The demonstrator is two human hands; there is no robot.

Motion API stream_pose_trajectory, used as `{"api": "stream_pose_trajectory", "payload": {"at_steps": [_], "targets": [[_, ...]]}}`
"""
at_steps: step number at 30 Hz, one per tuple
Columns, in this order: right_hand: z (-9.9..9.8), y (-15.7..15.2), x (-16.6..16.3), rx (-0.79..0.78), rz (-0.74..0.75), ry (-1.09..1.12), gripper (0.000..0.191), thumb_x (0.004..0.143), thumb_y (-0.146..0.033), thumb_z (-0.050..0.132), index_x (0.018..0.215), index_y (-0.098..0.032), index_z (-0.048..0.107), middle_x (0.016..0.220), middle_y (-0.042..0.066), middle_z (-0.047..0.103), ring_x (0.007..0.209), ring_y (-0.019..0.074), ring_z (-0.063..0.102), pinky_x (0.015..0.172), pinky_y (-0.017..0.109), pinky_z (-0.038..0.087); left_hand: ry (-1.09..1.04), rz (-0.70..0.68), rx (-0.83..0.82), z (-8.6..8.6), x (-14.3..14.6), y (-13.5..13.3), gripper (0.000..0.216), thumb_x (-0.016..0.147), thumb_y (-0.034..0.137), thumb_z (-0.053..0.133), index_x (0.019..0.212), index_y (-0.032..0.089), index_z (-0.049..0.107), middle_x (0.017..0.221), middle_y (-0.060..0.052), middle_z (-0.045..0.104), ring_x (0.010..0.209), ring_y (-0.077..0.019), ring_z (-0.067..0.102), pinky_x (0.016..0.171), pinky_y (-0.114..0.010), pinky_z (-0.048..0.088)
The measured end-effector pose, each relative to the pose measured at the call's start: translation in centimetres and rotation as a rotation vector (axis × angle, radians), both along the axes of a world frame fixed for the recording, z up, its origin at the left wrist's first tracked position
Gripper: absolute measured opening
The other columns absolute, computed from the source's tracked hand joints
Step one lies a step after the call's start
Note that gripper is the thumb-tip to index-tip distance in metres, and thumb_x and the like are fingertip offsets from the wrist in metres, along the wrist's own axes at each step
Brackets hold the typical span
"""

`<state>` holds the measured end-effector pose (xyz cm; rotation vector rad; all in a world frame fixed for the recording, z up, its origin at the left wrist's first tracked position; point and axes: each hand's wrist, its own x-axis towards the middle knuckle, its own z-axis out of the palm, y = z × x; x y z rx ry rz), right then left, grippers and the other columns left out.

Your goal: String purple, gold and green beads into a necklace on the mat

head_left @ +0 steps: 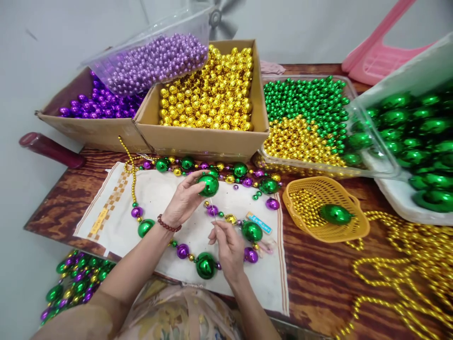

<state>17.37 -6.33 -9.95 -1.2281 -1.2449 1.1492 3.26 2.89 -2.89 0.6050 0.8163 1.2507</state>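
Observation:
My left hand (pixel 184 200), with a brown bead bracelet at its wrist, grips a large shiny green bead (pixel 209 186) between thumb and fingers. Just below, my right hand (pixel 229 248) pinches a thin white string (pixel 213 208) that runs up to this bead; whether a needle is on it I cannot tell. Around both hands a strand of green, purple and gold beads curves over the white cloth (pixel 116 226), with a big green bead (pixel 205 265) at its lowest bend. A second strand with a green bead (pixel 240 169) lies along the cloth's back edge.
Behind the cloth stand cardboard boxes of purple beads (pixel 106 106) and gold beads (pixel 208 104). A clear tub (pixel 384 151) holds small beads. To the right are a yellow basket (pixel 327 231), gold bead chains (pixel 385 274) and a white foam box (pixel 396 198). A maroon bottle (pixel 53 150) lies left.

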Motion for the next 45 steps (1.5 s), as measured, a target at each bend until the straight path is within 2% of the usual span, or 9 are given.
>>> {"api": "stream_pose_trajectory", "payload": {"at_steps": [7, 13, 19, 23, 26, 29, 32, 39, 45], "targets": [[0.8, 1.3, -0.4, 0.027, -0.027, 0.062, 0.016, 0.098, -0.026, 0.050, 0.095, -0.019, 0.065, 0.065, -0.002, 0.064, 0.053, 0.0109, 0.061, 0.053, 0.023, 0.049, 0.115, -0.060, 0.081, -1.0, 0.9, -2.1, 0.039, 0.071, 0.024, 0.083, 0.109, 0.025, 0.073, 0.108, -0.004, 0.067, 0.084, -0.0126, 0.060, 0.074, -0.023, 0.049], [0.8, 1.2, 0.0, -0.026, 0.071, 0.148, 0.018, 0.096, -0.028, 0.052, 0.108, -0.019, 0.063, 0.079, 0.002, 0.072, 0.060, 0.0129, 0.067, 0.049, 0.021, 0.043, 0.152, -0.019, 0.074, -1.9, 0.9, -3.1, 0.040, 0.073, 0.028, 0.082, 0.112, 0.025, 0.071, 0.113, -0.005, 0.068, 0.089, -0.0156, 0.063, 0.078, -0.026, 0.050], [0.3, 0.6, 0.6, -0.182, -0.065, 0.338, 0.016, 0.091, -0.030, 0.058, 0.081, -0.018, 0.060, 0.074, 0.004, 0.073, 0.053, 0.0116, 0.065, 0.045, 0.019, 0.036, 0.288, -0.187, 0.120, -3.2, 1.1, -1.8, 0.044, 0.087, 0.051, 0.065, 0.118, 0.020, 0.069, 0.118, -0.013, 0.068, 0.110, -0.0254, 0.063, 0.091, -0.035, 0.051], [-0.2, -0.1, 1.2, -0.173, -0.095, 0.358, 0.016, 0.090, -0.027, 0.061, 0.078, -0.017, 0.063, 0.070, 0.003, 0.072, 0.050, 0.0094, 0.058, 0.047, 0.020, 0.035, 0.714, -0.254, 0.223, -5.1, 2.6, 1.6, 0.035, 0.094, 0.044, 0.055, 0.113, 0.017, 0.068, 0.114, -0.013, 0.067, 0.101, -0.0238, 0.066, 0.087, -0.035, 0.052], [-0.6, -0.6, 1.6, -0.178, -0.108, 0.345, 0.016, 0.090, -0.026, 0.061, 0.077, -0.017, 0.065, 0.068, 0.002, 0.071, 0.047, 0.0082, 0.053, 0.047, 0.020, 0.034, 1.215, -0.428, 0.522, -6.2, 4.6, 4.2, 0.024, 0.092, 0.022, 0.055, 0.113, 0.018, 0.067, 0.119, -0.012, 0.063, 0.104, -0.0242, 0.064, 0.089, -0.036, 0.050], [-0.6, -1.0, 2.0, -0.174, -0.119, 0.334, 0.018, 0.090, -0.027, 0.060, 0.077, -0.017, 0.066, 0.065, 0.001, 0.070, 0.047, 0.0085, 0.052, 0.047, 0.020, 0.034, 1.651, -0.625, 0.645, -6.3, 7.0, 5.7, 0.027, 0.093, 0.013, 0.047, 0.113, 0.019, 0.065, 0.124, -0.013, 0.058, 0.100, -0.0255, 0.065, 0.082, -0.036, 0.051], [-0.5, -1.1, 2.3, -0.156, -0.119, 0.306, 0.020, 0.091, -0.027, 0.059, 0.077, -0.017, 0.068, 0.058, -0.001, 0.065, 0.046, 0.0084, 0.049, 0.048, 0.021, 0.033, 1.812, -0.708, 0.665, -6.1, 8.6, 6.3, 0.027, 0.095, 0.011, 0.041, 0.107, 0.016, 0.064, 0.119, -0.015, 0.058, 0.100, -0.0265, 0.065, 0.077, -0.036, 0.051], [-0.6, -0.9, 2.8, -0.125, -0.151, 0.276, 0.021, 0.091, -0.029, 0.059, 0.075, -0.017, 0.066, 0.059, 0.000, 0.066, 0.049, 0.0104, 0.055, 0.049, 0.022, 0.038, 1.688, -0.600, 0.647, -6.5, 8.0, 6.6, 0.019, 0.093, 0.011, 0.049, 0.103, 0.018, 0.064, 0.110, -0.010, 0.062, 0.097, -0.0207, 0.064, 0.079, -0.031, 0.051], [-0.1, -0.3, 2.8, -0.066, -0.159, 0.243, 0.021, 0.092, -0.028, 0.058, 0.074, -0.018, 0.061, 0.065, 0.000, 0.065, 0.052, 0.0107, 0.060, 0.050, 0.022, 0.041, 0.370, -0.188, 0.063, -3.2, 3.3, 4.3, 0.021, 0.084, 0.031, 0.071, 0.097, 0.016, 0.068, 0.091, -0.005, 0.067, 0.076, -0.0145, 0.067, 0.070, -0.026, 0.054]]}}
